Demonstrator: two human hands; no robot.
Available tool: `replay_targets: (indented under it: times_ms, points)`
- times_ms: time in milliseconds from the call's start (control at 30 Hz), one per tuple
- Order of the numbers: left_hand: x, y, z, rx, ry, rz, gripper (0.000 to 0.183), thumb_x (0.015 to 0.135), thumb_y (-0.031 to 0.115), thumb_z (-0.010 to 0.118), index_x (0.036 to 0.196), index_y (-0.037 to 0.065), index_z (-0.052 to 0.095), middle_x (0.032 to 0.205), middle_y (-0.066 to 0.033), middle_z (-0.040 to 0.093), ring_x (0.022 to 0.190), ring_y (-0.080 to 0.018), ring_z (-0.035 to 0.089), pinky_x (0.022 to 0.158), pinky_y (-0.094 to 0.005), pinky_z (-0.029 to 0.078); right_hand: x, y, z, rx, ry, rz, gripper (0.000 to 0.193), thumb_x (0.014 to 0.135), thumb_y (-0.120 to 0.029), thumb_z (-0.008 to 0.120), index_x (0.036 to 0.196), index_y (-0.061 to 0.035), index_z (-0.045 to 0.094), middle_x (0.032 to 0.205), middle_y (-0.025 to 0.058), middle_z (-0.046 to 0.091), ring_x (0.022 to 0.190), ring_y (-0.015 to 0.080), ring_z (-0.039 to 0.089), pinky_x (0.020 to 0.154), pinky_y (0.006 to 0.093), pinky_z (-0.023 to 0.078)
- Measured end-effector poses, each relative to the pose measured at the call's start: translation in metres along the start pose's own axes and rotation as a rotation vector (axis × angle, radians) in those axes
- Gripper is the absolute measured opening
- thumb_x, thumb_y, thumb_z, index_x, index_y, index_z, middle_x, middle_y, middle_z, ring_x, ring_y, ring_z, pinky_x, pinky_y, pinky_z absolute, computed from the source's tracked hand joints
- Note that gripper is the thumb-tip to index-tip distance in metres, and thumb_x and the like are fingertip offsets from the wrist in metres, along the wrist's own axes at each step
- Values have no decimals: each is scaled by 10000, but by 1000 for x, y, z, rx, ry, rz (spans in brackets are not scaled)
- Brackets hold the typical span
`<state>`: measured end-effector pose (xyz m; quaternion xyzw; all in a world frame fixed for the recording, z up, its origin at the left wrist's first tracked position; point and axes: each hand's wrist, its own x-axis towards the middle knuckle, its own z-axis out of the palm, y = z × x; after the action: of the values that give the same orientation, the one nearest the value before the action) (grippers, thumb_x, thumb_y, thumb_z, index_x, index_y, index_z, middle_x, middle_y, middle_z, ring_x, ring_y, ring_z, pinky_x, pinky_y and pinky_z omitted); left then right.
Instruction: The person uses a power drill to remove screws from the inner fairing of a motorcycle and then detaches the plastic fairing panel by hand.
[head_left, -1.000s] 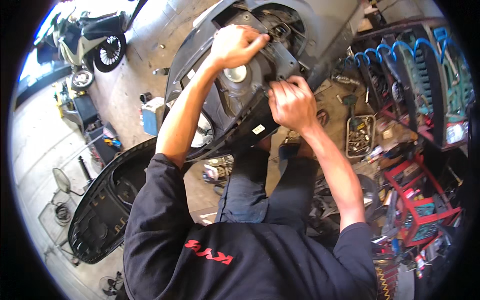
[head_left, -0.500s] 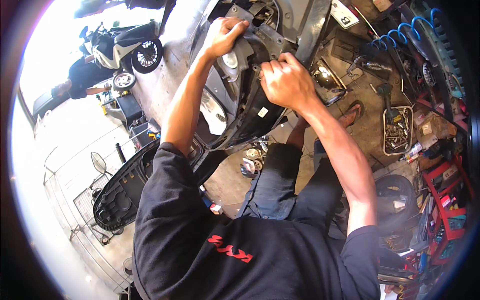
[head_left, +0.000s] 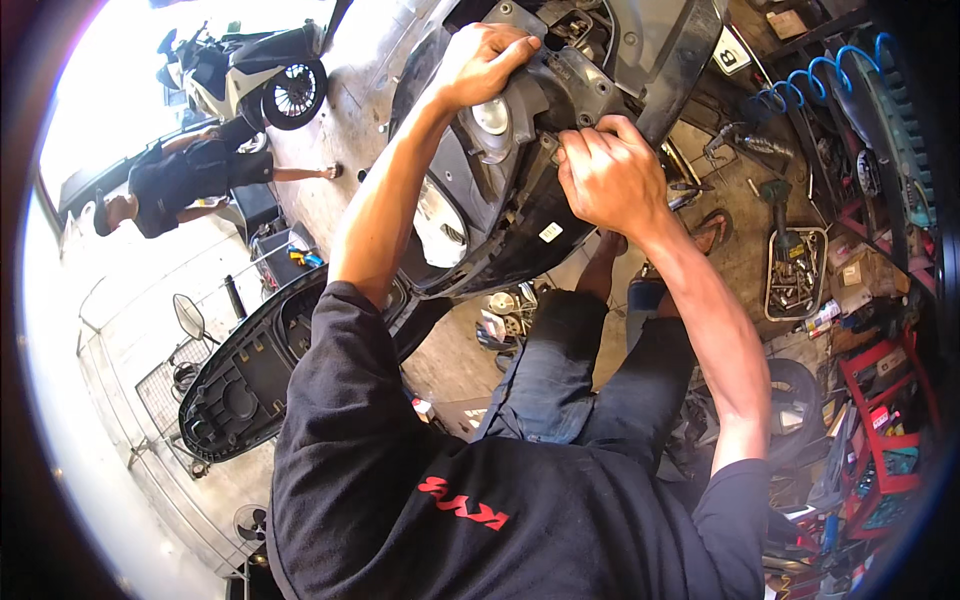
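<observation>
A partly stripped scooter body with a dark plastic panel (head_left: 528,262) stands in front of me. Set into it are a clear lamp lens (head_left: 440,232) and a small round lens (head_left: 491,116). My left hand (head_left: 488,64) is closed over the panel's upper left part, thumb pointing right and fingertips hidden. Lower and to the right, my right hand (head_left: 614,182) is closed at the panel's right edge, its fingers curled in tightly. Anything small inside that fist is hidden from view. No tool shows in either hand.
A long scooter seat (head_left: 240,392), underside showing, lies at left. Another person (head_left: 180,190) is beside a parked scooter (head_left: 245,80). To the right are a metal tray of loose parts (head_left: 797,285), a power tool (head_left: 775,200), a tyre (head_left: 790,395) and a red rack (head_left: 885,440).
Both hands and the panel sit farther right in the picture, with the hands still placed on it. The other person, bent low before, now shows more upright with legs visible.
</observation>
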<state>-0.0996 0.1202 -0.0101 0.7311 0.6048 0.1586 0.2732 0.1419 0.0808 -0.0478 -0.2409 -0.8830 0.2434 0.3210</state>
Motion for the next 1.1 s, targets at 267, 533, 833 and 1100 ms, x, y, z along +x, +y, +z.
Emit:
replay_targets:
  times_ms: [267,533,833,1100]
  points:
    - [2,-7,2,48,20,40,419,954,349,524,739,-3,597,679,-183,569,654,-366,578,610,-409,450,1,2,-2,36,-45,-1,154,785,-125,649,887,-11,636,724,111,648,674,270,635,806,371,492]
    - [2,-4,6,-19,37,87,430,978,281,503,721,-62,466,643,-151,421,602,-269,460,583,-380,361,1,3,1,11,6,-20,122,814,-159,623,775,-49,588,655,95,616,637,245,628,835,369,488]
    - [2,0,7,59,66,26,435,954,308,529,713,-55,526,676,-195,521,631,-328,544,600,-400,416,3,2,-2,2,-3,-25,112,811,-154,614,800,-42,606,668,93,615,649,245,622,818,367,488]
    - [-2,-4,16,154,180,-13,443,903,378,545,622,37,567,634,-153,571,631,-355,587,586,-415,458,7,-3,2,-13,-42,-8,127,824,-133,605,875,-17,618,690,114,604,647,276,615,830,401,487]
